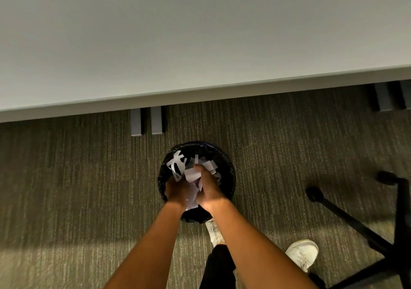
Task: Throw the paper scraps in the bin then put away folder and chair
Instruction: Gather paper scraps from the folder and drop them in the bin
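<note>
The left hand and right hand are pressing together, clutching a bundle of white paper scraps directly over the bin. The black-lined bin is standing on the carpet, near the desk's front edge. The chair base is sitting well off to the right.
</note>
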Demonstrator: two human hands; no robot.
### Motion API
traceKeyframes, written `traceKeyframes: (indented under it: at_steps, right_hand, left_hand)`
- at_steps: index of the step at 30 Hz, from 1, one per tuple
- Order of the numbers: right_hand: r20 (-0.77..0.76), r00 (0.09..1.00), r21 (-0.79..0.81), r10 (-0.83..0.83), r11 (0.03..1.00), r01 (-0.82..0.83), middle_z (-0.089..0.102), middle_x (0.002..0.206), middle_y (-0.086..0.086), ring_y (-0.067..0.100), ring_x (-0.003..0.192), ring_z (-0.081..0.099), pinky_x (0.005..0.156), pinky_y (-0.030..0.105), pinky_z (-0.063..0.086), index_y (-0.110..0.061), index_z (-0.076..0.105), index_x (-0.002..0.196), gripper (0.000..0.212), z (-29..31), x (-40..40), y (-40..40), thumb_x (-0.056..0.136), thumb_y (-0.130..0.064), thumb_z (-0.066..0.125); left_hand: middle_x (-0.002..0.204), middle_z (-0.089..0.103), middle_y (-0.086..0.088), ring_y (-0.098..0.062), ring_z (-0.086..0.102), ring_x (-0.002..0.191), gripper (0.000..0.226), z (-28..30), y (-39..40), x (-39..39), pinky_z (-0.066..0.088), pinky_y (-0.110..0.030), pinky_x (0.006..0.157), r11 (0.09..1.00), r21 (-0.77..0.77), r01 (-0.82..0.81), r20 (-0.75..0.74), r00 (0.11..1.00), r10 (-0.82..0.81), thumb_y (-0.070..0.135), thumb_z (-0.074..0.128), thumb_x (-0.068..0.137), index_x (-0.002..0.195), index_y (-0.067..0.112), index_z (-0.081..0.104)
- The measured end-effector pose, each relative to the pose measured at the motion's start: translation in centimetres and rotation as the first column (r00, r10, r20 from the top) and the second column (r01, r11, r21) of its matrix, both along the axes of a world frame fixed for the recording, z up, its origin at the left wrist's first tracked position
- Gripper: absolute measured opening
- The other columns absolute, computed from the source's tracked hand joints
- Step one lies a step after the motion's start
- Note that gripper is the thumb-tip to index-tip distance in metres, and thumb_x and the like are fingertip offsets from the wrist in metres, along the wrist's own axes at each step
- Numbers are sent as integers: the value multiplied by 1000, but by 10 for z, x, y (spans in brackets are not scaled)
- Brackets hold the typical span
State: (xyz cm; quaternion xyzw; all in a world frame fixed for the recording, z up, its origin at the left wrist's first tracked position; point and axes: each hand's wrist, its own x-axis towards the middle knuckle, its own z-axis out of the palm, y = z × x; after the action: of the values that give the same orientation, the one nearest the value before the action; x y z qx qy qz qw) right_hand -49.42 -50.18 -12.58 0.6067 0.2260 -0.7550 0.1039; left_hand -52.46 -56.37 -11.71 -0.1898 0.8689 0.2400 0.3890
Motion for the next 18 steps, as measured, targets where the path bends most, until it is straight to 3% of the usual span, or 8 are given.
traceKeyframes:
  at_steps: [3,5,7,9,12,15,18]
  right_hand:
    - [-25,1000,-10,12,1000,-12,68,110,10,25,100,64,91,43,52,-20,61,117,68,-5,-3,2,61,-57,70]
    - [-56,998,-50,-33,998,30,71,99,10,24,89,68,71,34,55,-15,65,112,50,-7,-4,4,73,-45,72]
    - [-73,996,-65,-46,997,41,71,94,9,23,82,68,61,30,53,-13,67,109,35,-9,-7,6,82,-36,69]
    - [-98,994,-31,-37,999,34,68,110,11,24,92,66,64,30,53,-19,63,116,32,-10,-9,6,88,-32,65]
    - [-150,985,16,-82,996,86,59,132,13,28,111,62,76,36,56,-23,46,140,50,-13,-7,7,92,-27,61]
    - [-105,987,34,-120,992,124,56,134,10,31,117,57,96,47,51,-28,48,137,50,-10,-3,11,90,-35,62]
    - [-105,979,17,-175,984,178,58,132,12,35,119,56,103,55,45,-22,54,133,46,-6,4,21,90,-40,58]
  left_hand:
    - [121,63,-8,-29,53,119,32,-3,4,-4,41,-34,91,995,-52,85,-7,996,-86,25,32,100,113,16,59]
    - [118,63,-12,-32,57,115,32,-8,2,-12,46,-39,91,986,101,-136,45,990,132,26,37,100,117,11,60]
    - [116,63,-17,-35,59,114,37,-13,0,-16,48,-41,93,936,165,-310,92,950,298,26,44,100,124,2,58]
    - [126,61,-20,-37,57,118,44,-12,0,-23,47,-44,100,894,232,-382,92,924,371,33,47,99,129,2,55]
    - [137,54,-21,-38,52,124,50,-7,-1,-22,42,-52,107,871,299,-390,78,920,384,40,44,100,138,9,49]
    - [145,47,-20,-39,47,130,56,-3,0,-23,38,-54,110,858,374,-353,22,928,372,45,41,100,145,11,39]
    - [141,47,-29,-46,48,127,64,3,4,-23,39,-59,108,866,349,-357,-23,921,389,49,40,99,143,3,37]
